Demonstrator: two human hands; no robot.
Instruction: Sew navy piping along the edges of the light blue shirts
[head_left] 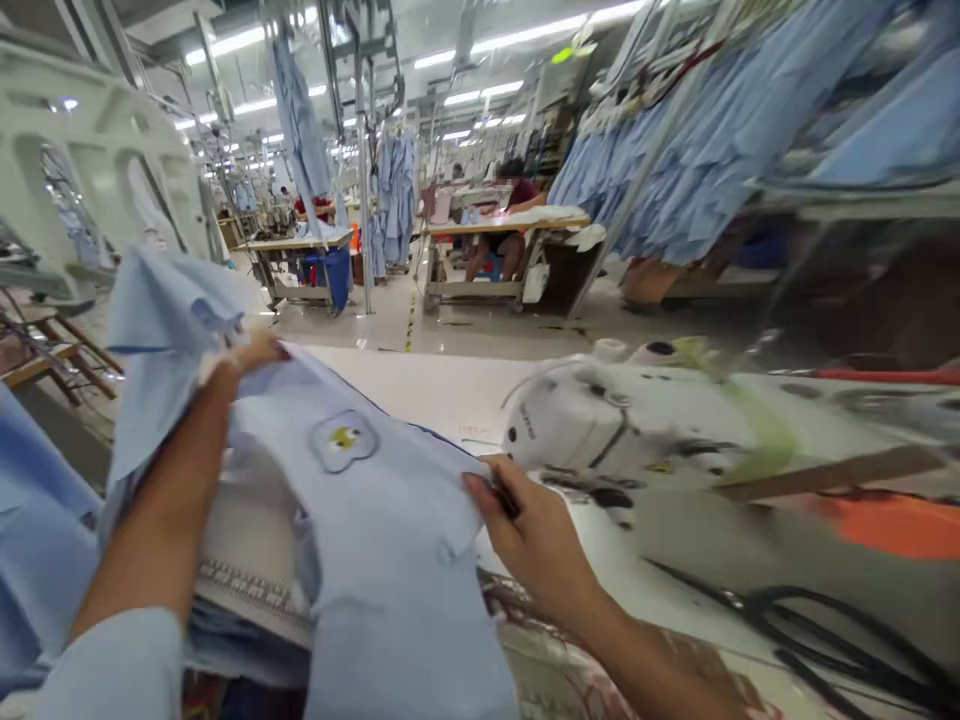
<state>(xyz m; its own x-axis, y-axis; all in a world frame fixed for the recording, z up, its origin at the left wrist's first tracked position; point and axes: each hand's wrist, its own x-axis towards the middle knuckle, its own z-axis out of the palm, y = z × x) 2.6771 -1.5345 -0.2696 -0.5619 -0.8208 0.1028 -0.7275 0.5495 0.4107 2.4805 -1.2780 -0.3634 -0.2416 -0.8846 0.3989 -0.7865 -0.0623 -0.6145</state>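
A light blue shirt piece (405, 530) with a dark-edged top seam and a small embroidered badge hangs stretched between my hands. My left hand (259, 352) grips its upper left part, with its fingers partly hidden by cloth. Pinched at the upper right corner, the cloth is held by my right hand (525, 515); a small dark thing shows in that palm, too blurred to name. More light blue cloth (161, 330) drapes around my left forearm. Just beyond my right hand stands a white sewing machine (574, 415), apart from it.
Large black-handled scissors (810, 620) lie on the table at the right, near an orange item (900, 525). A measuring tape (255, 590) runs along the table edge. Blue shirts (690, 150) hang at the upper right. Another person (517, 190) sits at a far table.
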